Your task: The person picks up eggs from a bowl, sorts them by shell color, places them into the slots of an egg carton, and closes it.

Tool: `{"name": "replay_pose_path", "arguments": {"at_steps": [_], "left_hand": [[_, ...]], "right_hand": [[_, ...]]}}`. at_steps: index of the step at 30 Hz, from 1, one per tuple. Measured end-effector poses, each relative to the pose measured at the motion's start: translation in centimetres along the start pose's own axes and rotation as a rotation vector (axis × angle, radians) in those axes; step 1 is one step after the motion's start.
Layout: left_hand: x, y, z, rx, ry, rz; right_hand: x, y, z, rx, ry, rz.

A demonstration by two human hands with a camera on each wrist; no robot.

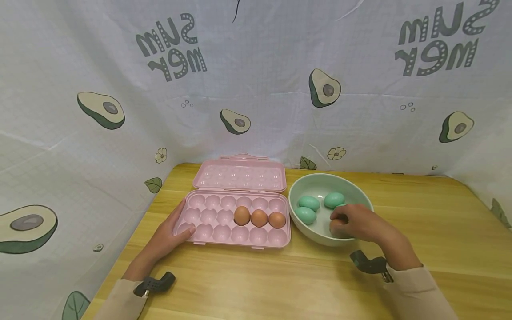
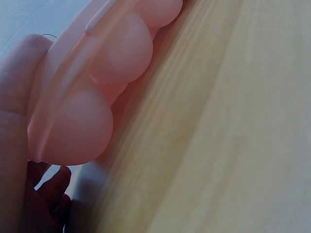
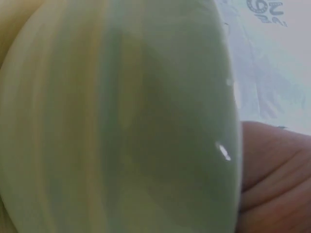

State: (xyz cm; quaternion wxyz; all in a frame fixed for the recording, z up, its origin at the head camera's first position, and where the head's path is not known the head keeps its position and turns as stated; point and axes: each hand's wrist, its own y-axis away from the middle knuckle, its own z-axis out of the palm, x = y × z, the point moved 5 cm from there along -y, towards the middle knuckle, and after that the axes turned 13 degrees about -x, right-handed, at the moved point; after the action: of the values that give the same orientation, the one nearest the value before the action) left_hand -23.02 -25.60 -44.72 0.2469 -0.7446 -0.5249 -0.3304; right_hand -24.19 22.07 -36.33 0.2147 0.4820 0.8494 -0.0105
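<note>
A pink plastic egg carton [image 1: 224, 233] lies with its lid [image 1: 240, 175] folded back. Three brown eggs [image 1: 259, 218] sit side by side at the right end of its middle row. My left hand [image 1: 166, 235] grips the carton's left end, thumb over the front corner; the left wrist view shows the rounded cups [image 2: 77, 126] beside it. To the right stands a pale green bowl [image 1: 324, 180] with several green eggs [image 1: 309, 203]. Reaching over its right rim, my right hand [image 1: 356, 224] has curled fingers inside, partly covering one green egg; I cannot tell whether they hold anything.
The carton and bowl stand close together on a wood-grain table [image 1: 280, 280]. Behind and to the left hangs a white cloth [image 1: 264, 53] printed with avocados. Each wrist carries a black camera mount [image 1: 368, 263]. The bowl's outer wall [image 3: 170, 121] fills most of the right wrist view.
</note>
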Motion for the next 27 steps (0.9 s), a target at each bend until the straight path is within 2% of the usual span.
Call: {"name": "replay_pose_path", "arguments": {"at_steps": [11, 18, 27], "left_hand": [[-0.1, 0.0, 0.0, 0.001, -0.014, -0.009], [0.2, 0.0, -0.1, 0.01, -0.012, 0.01], [0.2, 0.0, -0.1, 0.013, -0.005, 0.011]], "right_hand": [[-0.2, 0.3, -0.8, 0.036, -0.046, -0.06], [0.0, 0.2, -0.9, 0.047, -0.089, -0.052], [-0.5, 0.3, -1.1, 0.095, -0.144, -0.112]]}}
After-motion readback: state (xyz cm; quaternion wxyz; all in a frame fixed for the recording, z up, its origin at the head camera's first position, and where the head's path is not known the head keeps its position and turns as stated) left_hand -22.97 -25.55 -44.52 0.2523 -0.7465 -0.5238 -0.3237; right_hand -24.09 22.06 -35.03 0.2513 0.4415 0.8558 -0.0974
